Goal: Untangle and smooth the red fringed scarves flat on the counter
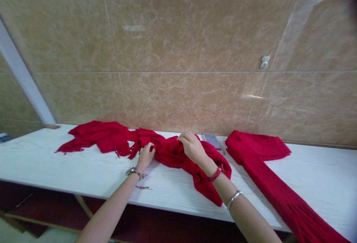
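A bunched red scarf (171, 153) lies across the middle of the white table, its folds loose and twisted. At its left part, my left hand (146, 156) is closed, thumb and fingers pinching the red cloth near a fringed end. My right hand (192, 147) is raised a little over the middle of the same scarf, fingers pinched together on the cloth; its fingertips are partly hidden. To the left lies a crumpled red fringed scarf (102, 137), which meets the middle one. Whether the two are joined I cannot tell.
On the right, another red scarf (267, 178) is laid in a bent strip that hangs over the front edge of the white table (55, 168). A flat grey-blue item (212, 140) sits behind the middle scarf. A tiled wall (178, 98) stands directly behind the table.
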Demonstrator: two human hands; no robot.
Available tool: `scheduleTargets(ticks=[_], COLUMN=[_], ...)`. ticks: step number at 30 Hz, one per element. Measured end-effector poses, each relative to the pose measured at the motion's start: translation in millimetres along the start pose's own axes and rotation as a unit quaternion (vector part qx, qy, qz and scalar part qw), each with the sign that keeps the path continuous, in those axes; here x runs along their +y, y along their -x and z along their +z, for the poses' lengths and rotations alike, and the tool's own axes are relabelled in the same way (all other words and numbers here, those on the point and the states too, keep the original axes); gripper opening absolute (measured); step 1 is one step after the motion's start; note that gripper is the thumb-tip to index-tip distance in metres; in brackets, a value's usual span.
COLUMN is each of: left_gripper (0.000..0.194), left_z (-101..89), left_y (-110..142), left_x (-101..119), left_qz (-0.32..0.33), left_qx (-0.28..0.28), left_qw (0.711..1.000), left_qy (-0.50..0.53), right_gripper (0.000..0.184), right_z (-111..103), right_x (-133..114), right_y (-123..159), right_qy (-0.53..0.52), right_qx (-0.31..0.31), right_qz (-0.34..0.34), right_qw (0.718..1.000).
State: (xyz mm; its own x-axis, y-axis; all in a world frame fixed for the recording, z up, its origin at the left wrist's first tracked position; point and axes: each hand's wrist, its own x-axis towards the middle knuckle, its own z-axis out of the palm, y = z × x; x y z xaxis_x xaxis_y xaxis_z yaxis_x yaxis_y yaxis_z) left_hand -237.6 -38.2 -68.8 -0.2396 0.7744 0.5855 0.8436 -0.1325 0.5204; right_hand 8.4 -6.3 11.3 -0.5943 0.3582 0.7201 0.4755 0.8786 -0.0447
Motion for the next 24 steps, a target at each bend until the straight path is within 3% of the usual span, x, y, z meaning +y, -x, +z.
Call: scheduleTargets(ticks=[3,6,8,13,16,19,21,24], left_gripper=[0.012,0.015,0.017,0.026,0.032,0.029,0.018,0.004], left_z=[-3.0,-6.6,-8.1,-9.2,-8.1,-4.2,-0.2,5.4], left_y=[-5.7,-10.0,-11.2,-8.8,-3.5,4.6,10.4,17.7], left_x=[-4.7,-10.4,-11.6,-2.1,11.1,29.4,42.6,58.1], left_qz=[0.003,-0.005,-0.005,0.01,0.039,0.088,0.127,0.199], left_qx=[0.004,-0.002,-0.012,-0.036,-0.035,-0.025,-0.021,-0.019], left_qw=[1.0,1.0,1.0,0.997,0.985,0.981,0.982,0.974], left_qy=[-0.01,-0.008,0.003,0.074,0.162,0.169,0.139,0.103], right_gripper=[0.034,0.028,0.024,0.021,0.022,0.025,0.027,0.029], right_z=[15.5,30.7,35.9,34.3,32.4,32.4,33.5,36.0], right_x=[-17.2,-17.3,-12.6,-3.2,1.9,7.6,9.9,10.1], right_y=[5.4,14.3,17.9,20.7,22.6,23.7,23.7,23.4], right_qy=[-0.038,-0.036,-0.041,-0.063,-0.105,-0.146,-0.157,-0.156], right_qx=[-0.129,-0.218,-0.239,-0.173,-0.065,0.027,0.04,0.008], right_qz=[-0.079,-0.063,-0.046,-0.028,-0.012,0.008,0.004,-0.022], right_qw=[0.988,0.973,0.969,0.983,0.992,0.989,0.987,0.987])
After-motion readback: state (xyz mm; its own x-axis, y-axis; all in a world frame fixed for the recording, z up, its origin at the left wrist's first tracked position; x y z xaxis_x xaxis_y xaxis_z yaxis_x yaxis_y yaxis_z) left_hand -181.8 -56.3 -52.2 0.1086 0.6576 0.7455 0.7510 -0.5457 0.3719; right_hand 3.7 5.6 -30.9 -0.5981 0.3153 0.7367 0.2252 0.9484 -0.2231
